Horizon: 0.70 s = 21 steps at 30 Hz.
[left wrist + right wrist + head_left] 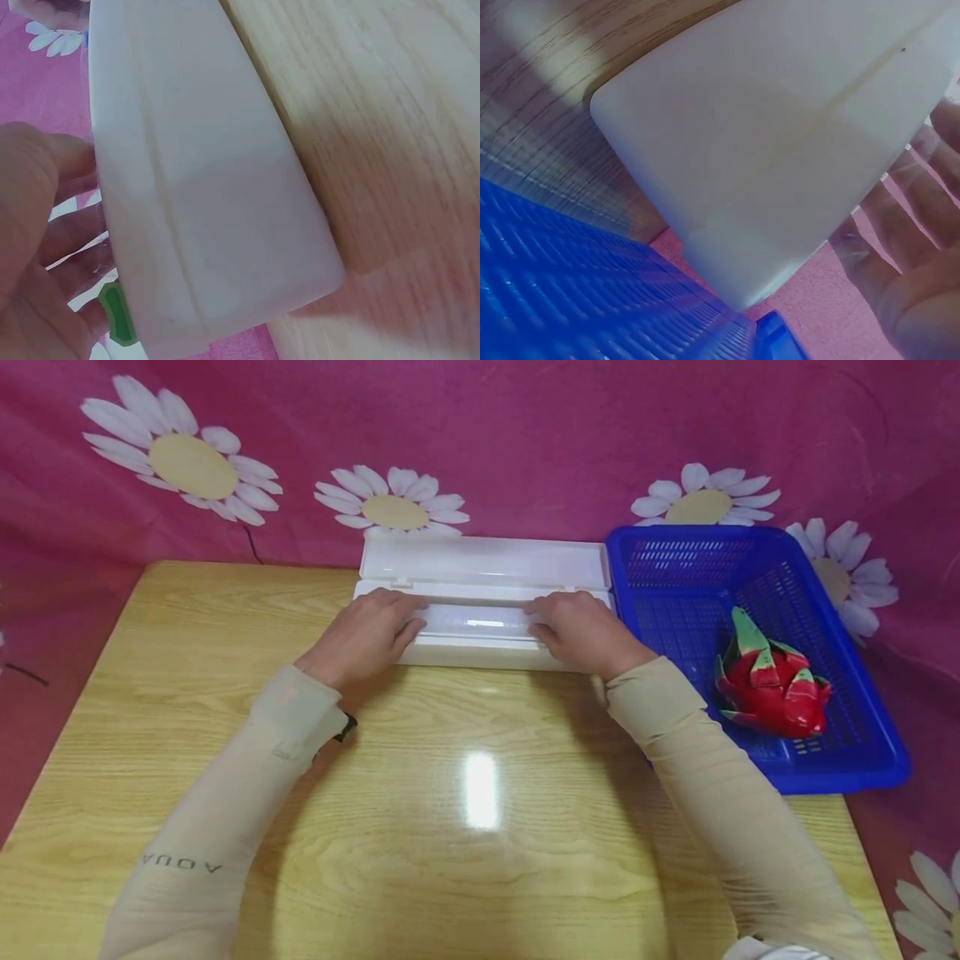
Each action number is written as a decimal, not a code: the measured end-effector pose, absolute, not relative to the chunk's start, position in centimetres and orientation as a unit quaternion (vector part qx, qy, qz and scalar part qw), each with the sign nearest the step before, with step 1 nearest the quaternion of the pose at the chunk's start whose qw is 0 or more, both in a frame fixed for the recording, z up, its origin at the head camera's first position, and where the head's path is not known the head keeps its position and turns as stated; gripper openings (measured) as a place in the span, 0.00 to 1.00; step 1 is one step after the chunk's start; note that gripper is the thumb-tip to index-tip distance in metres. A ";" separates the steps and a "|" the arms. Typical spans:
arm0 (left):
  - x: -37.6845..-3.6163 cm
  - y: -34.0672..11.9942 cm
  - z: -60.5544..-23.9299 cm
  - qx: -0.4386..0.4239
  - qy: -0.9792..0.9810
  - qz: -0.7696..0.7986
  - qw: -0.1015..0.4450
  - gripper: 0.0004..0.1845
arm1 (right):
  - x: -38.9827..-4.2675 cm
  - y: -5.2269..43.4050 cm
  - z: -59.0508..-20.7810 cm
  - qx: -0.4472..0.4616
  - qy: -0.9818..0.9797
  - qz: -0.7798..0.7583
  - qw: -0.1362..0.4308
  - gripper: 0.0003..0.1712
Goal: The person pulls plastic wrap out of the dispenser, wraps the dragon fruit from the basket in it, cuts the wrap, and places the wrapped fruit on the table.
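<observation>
fingers point(408, 628) on white dispenser box point(480, 647) | long axis left-right | lid open rearward

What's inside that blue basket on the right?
In the blue basket lies one red fruit with green-tipped scales, near its right wall. The mesh floor elsewhere looks bare; the spot under the fruit is hidden.

A long white dispenser box point(480, 602) is lying crosswise at the far middle of the surface point(465, 793), its lid standing open.
</observation>
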State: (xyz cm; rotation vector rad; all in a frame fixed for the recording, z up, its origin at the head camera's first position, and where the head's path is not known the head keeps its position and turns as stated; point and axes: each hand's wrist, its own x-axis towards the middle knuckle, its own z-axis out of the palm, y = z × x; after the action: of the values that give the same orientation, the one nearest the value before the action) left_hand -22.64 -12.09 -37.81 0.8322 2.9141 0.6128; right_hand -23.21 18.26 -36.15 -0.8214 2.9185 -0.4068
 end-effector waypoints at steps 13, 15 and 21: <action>-22.6 -11.8 -37.4 0.280 0.941 0.191 0.002 0.13 | -22.8 18.3 -35.7 -0.246 0.963 -0.106 -0.008 0.14; -22.6 -11.7 -37.4 0.282 0.941 0.187 -0.005 0.11 | -22.7 18.2 -35.6 -0.242 0.964 -0.106 -0.013 0.14; -22.5 -11.6 -37.2 0.269 0.946 0.182 -0.019 0.10 | -22.4 18.2 -35.3 -0.229 0.967 -0.110 -0.021 0.14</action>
State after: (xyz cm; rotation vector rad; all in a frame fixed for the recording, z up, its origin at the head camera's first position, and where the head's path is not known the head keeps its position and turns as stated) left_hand -22.48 -11.61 -37.23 0.8570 3.0079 0.5779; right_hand -22.44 18.17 -35.27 -0.7275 3.0788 -0.3502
